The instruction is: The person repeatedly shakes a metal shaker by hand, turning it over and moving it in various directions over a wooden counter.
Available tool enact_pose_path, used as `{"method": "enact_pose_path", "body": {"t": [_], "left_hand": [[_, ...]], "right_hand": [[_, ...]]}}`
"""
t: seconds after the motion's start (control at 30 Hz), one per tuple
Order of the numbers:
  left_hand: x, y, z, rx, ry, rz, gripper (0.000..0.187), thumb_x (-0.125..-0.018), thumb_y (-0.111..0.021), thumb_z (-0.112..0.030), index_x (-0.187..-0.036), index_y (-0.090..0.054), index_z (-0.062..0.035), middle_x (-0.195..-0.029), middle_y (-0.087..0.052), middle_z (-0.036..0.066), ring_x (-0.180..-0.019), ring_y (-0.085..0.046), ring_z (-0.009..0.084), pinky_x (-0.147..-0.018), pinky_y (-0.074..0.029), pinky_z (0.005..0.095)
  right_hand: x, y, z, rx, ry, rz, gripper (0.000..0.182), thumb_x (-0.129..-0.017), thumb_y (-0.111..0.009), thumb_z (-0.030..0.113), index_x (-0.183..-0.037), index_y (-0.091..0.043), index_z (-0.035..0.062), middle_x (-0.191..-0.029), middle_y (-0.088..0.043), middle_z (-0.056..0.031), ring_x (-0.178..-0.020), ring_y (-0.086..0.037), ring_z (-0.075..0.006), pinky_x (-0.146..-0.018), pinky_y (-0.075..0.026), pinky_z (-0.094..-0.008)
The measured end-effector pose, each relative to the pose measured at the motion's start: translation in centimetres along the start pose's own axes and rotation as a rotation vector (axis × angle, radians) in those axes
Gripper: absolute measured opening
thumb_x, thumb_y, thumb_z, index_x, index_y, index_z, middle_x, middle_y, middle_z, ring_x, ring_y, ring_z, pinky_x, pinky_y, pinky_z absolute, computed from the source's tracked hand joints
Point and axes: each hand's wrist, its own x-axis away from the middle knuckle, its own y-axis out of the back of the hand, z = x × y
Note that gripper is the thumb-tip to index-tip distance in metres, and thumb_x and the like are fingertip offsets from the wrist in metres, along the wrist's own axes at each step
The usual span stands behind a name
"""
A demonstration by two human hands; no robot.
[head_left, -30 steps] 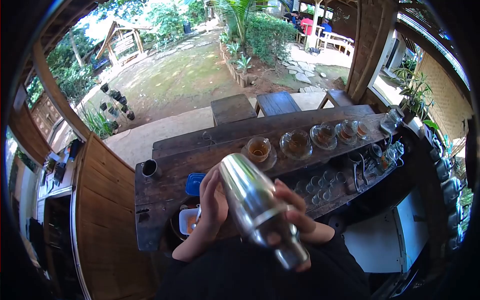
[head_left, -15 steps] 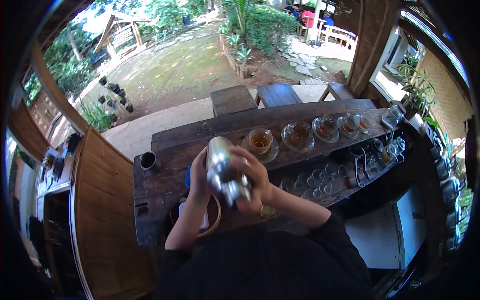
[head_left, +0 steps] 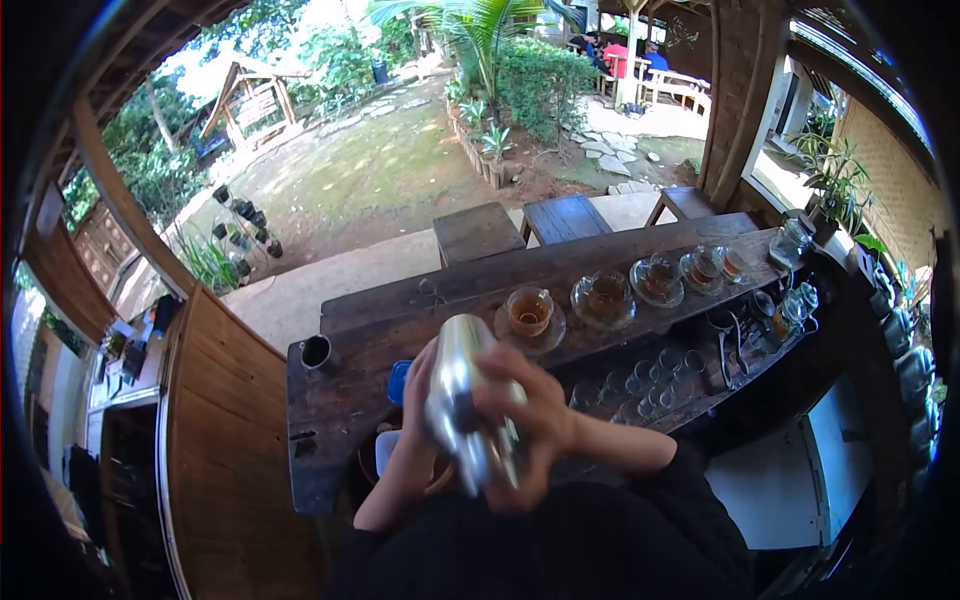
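Observation:
A silver metal shaker [head_left: 461, 365] is held tilted in front of my body, somewhat blurred by motion. My left hand [head_left: 420, 395] wraps round its left side. From the right, my right hand [head_left: 525, 420] grips its lower part, fingers across the metal. Just beyond the shaker, a glass cup of amber drink [head_left: 529, 312] stands on a glass saucer on the dark wooden counter [head_left: 390, 330]. Below my left hand are a white object [head_left: 387, 450] and a round tray, both partly hidden by my forearm. A blue item [head_left: 400, 381] lies beside my left hand.
More filled cups on saucers [head_left: 606, 295] run along the counter to the right, with a glass jar [head_left: 791, 243] at the far end. Small empty glasses [head_left: 665, 370] and metal tongs [head_left: 738, 345] sit on the lower shelf. A dark mug [head_left: 317, 352] stands left. People sit in the background.
Both hands and the shaker have moved slightly lower and to the right in view. The whole scene has also shifted to the right with the camera. The shaker is still held in both hands.

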Motion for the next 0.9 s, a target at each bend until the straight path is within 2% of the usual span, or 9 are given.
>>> {"method": "enact_pose_path", "body": {"t": [0.03, 0.13, 0.27, 0.3, 0.4, 0.57, 0.6, 0.8, 0.9], "left_hand": [[3.1, -3.9, -5.2, -0.372, -0.405, 0.144, 0.038, -0.098, -0.045, -0.026, -0.121, -0.055, 0.0023, -0.11, -0.064, 0.011, -0.101, -0.062, 0.0175, -0.089, -0.049, 0.0321], [3.0, -4.0, -5.2, -0.006, -0.223, 0.041, 0.035, -0.098, -0.044, -0.022, -0.121, -0.055, 0.0019, -0.108, -0.064, 0.011, -0.099, -0.062, 0.0178, -0.089, -0.048, 0.0319], [-1.3, -0.2, 0.7, 0.248, 0.15, 0.067, 0.035, -0.098, -0.044, -0.019, -0.126, -0.052, 0.0007, -0.114, -0.062, 0.011, -0.101, -0.061, 0.0196, -0.087, -0.049, 0.0316], [0.3, -2.5, -1.5, 0.289, 0.058, 0.156, 0.036, -0.098, -0.045, -0.019, -0.127, -0.05, 0.0016, -0.117, -0.06, 0.013, -0.103, -0.061, 0.0206, -0.089, -0.049, 0.0316], [3.1, -5.1, -6.1, 0.069, -0.112, 0.099, 0.039, -0.097, -0.047, -0.021, -0.128, -0.048, 0.0032, -0.119, -0.06, 0.013, -0.11, -0.058, 0.0196, -0.096, -0.044, 0.033], [-0.4, -1.5, -3.3, 0.239, 0.093, 0.182, 0.039, -0.098, -0.046, -0.026, -0.125, -0.05, 0.001, -0.115, -0.061, 0.01, -0.107, -0.058, 0.0187, -0.094, -0.044, 0.0337], [-1.0, -1.6, -2.7, 0.314, 0.142, 0.099, 0.037, -0.097, -0.046, -0.025, -0.124, -0.051, -0.0003, -0.114, -0.061, 0.009, -0.107, -0.058, 0.0188, -0.095, -0.043, 0.034], [2.0, -3.5, -5.5, 0.195, -0.047, 0.226, 0.04, -0.096, -0.05, -0.024, -0.127, -0.05, 0.0018, -0.117, -0.061, 0.01, -0.111, -0.057, 0.0192, -0.097, -0.042, 0.0338], [0.4, -3.3, -5.9, 0.194, -0.057, 0.217, 0.04, -0.096, -0.05, -0.023, -0.126, -0.05, 0.0028, -0.116, -0.061, 0.01, -0.109, -0.057, 0.0186, -0.097, -0.041, 0.0335]], "right_hand": [[1.6, 0.1, 0.2, -0.033, 0.139, -0.02, 0.066, -0.08, -0.064, 0.046, -0.132, -0.047, 0.0087, -0.129, -0.048, -0.0294, -0.114, -0.054, -0.0451, -0.093, -0.046, -0.051], [4.1, -0.2, -0.6, -0.44, -0.267, -0.013, 0.058, -0.072, -0.075, 0.026, -0.122, -0.051, 0.0099, -0.12, -0.052, -0.0329, -0.109, -0.057, -0.0445, -0.09, -0.049, -0.0525], [1.3, -1.8, -4.4, 0.202, 0.1, -0.047, 0.074, -0.061, -0.081, 0.034, -0.122, -0.054, 0.0027, -0.122, -0.053, -0.0267, -0.106, -0.059, -0.0416, -0.082, -0.053, -0.0436], [-0.2, -0.1, -1.9, -0.137, -0.341, -0.034, 0.064, -0.067, -0.078, 0.031, -0.121, -0.055, 0.003, -0.122, -0.055, -0.0257, -0.105, -0.06, -0.0387, -0.083, -0.052, -0.0435], [1.0, 0.3, -0.2, -0.037, 0.071, -0.192, 0.047, -0.074, -0.072, 0.028, -0.111, -0.058, 0.0028, -0.117, -0.055, -0.0309, -0.103, -0.061, -0.0423, -0.089, -0.049, -0.0534], [3.6, -1.8, -4.5, -0.026, 0.112, -0.139, 0.076, -0.068, -0.072, 0.044, -0.125, -0.05, -0.0006, -0.126, -0.05, -0.0281, -0.107, -0.058, -0.0414, -0.092, -0.047, -0.0517], [3.4, -1.4, -4.3, -0.245, -0.304, -0.024, 0.083, -0.065, -0.071, 0.049, -0.128, -0.05, -0.0007, -0.128, -0.05, -0.0253, -0.106, -0.059, -0.0406, -0.093, -0.047, -0.0466], [1.1, -0.5, -0.7, -0.182, 0.102, -0.282, 0.042, -0.083, -0.066, 0.026, -0.118, -0.055, 0.0049, -0.121, -0.053, -0.0324, -0.109, -0.057, -0.0442, -0.097, -0.044, -0.0518], [8.1, -1.8, -3.8, -0.39, -0.299, -0.176, 0.061, -0.086, -0.063, 0.036, -0.134, -0.04, 0.0067, -0.125, -0.048, -0.0318, -0.12, -0.049, -0.0423, -0.099, -0.041, -0.0515]]}}
